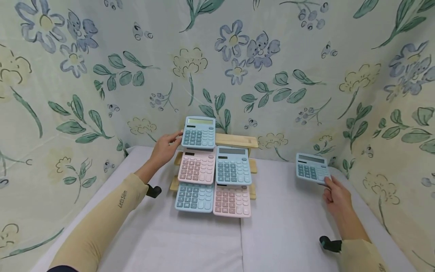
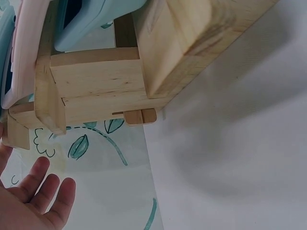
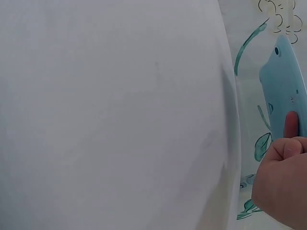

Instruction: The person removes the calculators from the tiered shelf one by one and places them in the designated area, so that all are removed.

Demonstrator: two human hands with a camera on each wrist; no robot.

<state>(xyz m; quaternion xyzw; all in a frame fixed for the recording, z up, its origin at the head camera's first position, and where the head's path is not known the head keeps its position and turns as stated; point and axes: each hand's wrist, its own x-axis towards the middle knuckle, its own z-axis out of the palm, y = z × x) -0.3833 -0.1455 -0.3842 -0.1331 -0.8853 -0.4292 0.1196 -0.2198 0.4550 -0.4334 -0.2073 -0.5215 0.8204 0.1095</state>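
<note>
My right hand (image 1: 338,194) pinches a blue calculator (image 1: 310,167) by its lower right corner, held out over the right side of the table. The right wrist view shows the calculator's plain back (image 3: 283,81) with a finger lying along it. At the left edge of another blue calculator (image 1: 198,132), on top of a wooden tiered rack (image 1: 238,140), are the fingertips of my left hand (image 1: 165,149). In the left wrist view several fingers (image 2: 61,201) of that hand are spread apart. Below stand a pink calculator (image 1: 196,166) and a blue calculator (image 1: 233,165) side by side.
On the rack's lowest tier are a blue calculator (image 1: 194,197) at left and a pink calculator (image 1: 232,201) at right. The top tier's right half is bare wood. A white cloth (image 1: 278,226) covers the table, and floral curtains (image 1: 217,56) enclose it at the back and sides.
</note>
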